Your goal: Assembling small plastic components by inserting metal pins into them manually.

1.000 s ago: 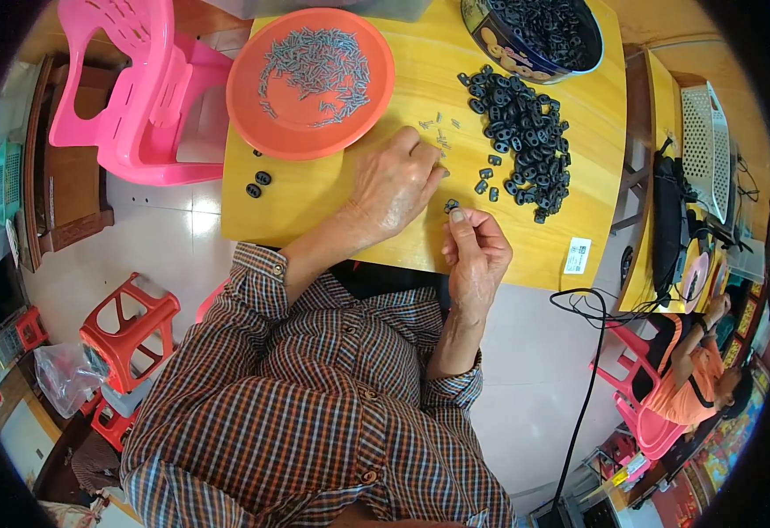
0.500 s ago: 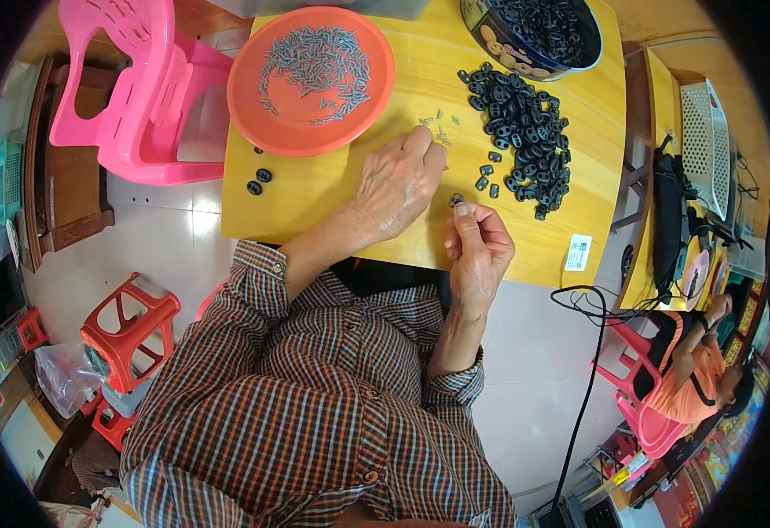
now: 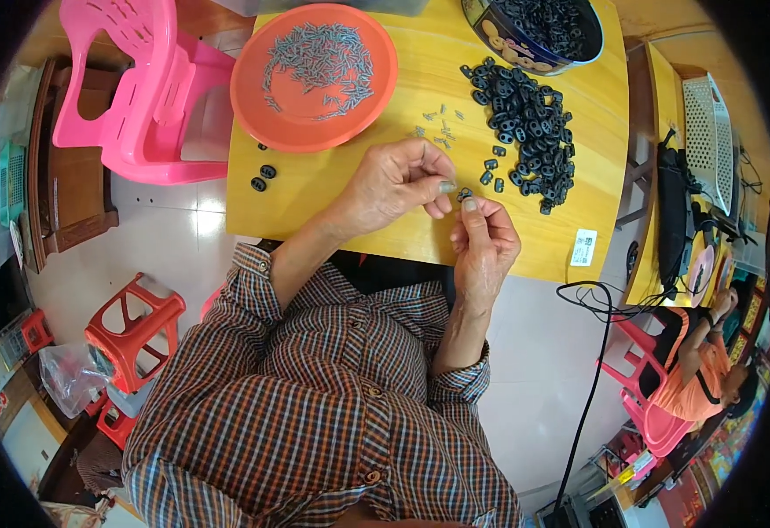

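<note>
My right hand (image 3: 488, 239) pinches a small black two-holed plastic piece (image 3: 464, 194) between thumb and fingers, above the table's near edge. Close beside it, the thumb and forefinger of my left hand (image 3: 394, 187) come together next to the piece; whatever lies between those fingertips is too small to make out. Several loose grey screws (image 3: 447, 139) are scattered on the yellow table (image 3: 315, 189) just beyond my hands. Further right spreads a heap of black two-holed pieces (image 3: 530, 132), with a few lying apart at its near left side.
An orange-red plate (image 3: 249, 114) holding many grey screws stands at the far left. A round tin (image 3: 504, 48) of black pieces is at the far right. Black pieces (image 3: 263, 178) lie near the left edge. A pink chair (image 3: 152, 132) adjoins the table; a black cable (image 3: 586, 405) hangs at right.
My left hand has drawn back from the loose screws toward the black piece in my right hand, its fingertips now beside it. The right hand keeps its pinch, nearly in place.
</note>
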